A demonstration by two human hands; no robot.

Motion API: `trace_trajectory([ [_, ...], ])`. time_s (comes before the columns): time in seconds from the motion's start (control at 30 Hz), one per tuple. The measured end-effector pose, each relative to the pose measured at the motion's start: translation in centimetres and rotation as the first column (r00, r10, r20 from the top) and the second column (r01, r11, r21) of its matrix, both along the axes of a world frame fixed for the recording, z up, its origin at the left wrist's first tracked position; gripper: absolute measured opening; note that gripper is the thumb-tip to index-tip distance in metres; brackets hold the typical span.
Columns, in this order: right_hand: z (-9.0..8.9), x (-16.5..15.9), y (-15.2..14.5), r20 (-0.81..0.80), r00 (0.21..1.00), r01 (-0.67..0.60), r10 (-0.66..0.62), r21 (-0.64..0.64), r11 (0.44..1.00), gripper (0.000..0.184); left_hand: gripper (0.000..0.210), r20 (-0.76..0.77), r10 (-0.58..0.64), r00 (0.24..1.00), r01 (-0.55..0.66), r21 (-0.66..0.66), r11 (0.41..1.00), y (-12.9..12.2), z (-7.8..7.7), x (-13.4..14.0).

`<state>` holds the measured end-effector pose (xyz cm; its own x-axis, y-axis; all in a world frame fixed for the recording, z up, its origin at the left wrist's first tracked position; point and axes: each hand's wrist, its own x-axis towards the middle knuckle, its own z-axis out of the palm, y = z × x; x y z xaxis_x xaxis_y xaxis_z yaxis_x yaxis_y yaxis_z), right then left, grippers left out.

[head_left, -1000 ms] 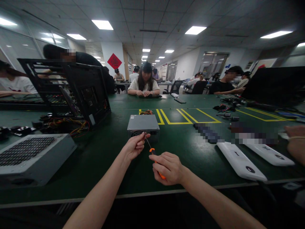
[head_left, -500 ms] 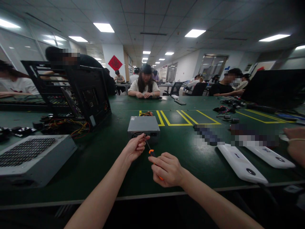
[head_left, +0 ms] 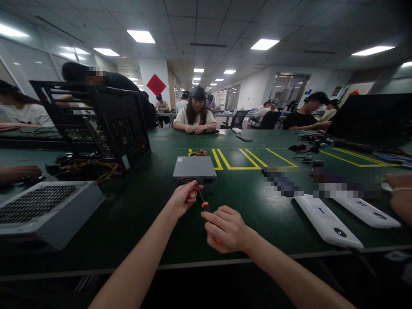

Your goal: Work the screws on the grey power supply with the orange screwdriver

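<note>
My right hand [head_left: 225, 228] is closed round the handle of an orange and black screwdriver [head_left: 205, 207]. Its thin shaft slants up and left to the fingertips of my left hand [head_left: 185, 198]. There the left thumb and fingers pinch together at the screwdriver's tip; whatever small thing lies between them is too small to make out. Just behind both hands, a grey computer power supply [head_left: 195, 167] sits on the green table, its fan side and socket facing me. My left fingers overlap its front face in view; contact cannot be told.
To the left lies a larger grey power supply [head_left: 48, 214], with an open black computer case [head_left: 119, 128] behind it. On the right are two white devices [head_left: 326, 219]. Co-workers sit around; one's hand [head_left: 22, 174] shows at the left edge, another's [head_left: 401, 193] at the right.
A co-worker's hand has come in at the left edge, beside the larger power supply. My own two hands and the screwdriver stay nearly where they were.
</note>
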<state>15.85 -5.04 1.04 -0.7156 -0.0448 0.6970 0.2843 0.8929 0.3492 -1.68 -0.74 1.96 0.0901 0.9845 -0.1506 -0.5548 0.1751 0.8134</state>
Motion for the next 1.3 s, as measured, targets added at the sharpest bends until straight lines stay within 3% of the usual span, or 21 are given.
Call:
trace_trajectory([
  [0.4, 0.1, 0.3, 0.0, -0.044, 0.999, -0.004, 0.004, 0.014, 1.000, 0.007, 0.018, -0.018, -0.032, 0.999, 0.032, -0.012, 0.999, 0.0, 0.1, 0.0],
  [0.77, 0.4, 0.9, 0.4, -0.226, 0.974, 0.025, -0.032, -0.035, 0.999, 0.009, 0.016, -0.286, -0.032, 0.958, 0.026, -0.025, 0.999, 0.3, -1.1, 0.7],
  [1.3, 0.5, 1.0, 0.6, -0.269, 0.961, 0.059, -0.071, -0.052, 0.997, 0.009, 0.014, -0.359, -0.052, 0.932, 0.055, -0.002, 0.998, 0.5, -1.4, 0.5],
])
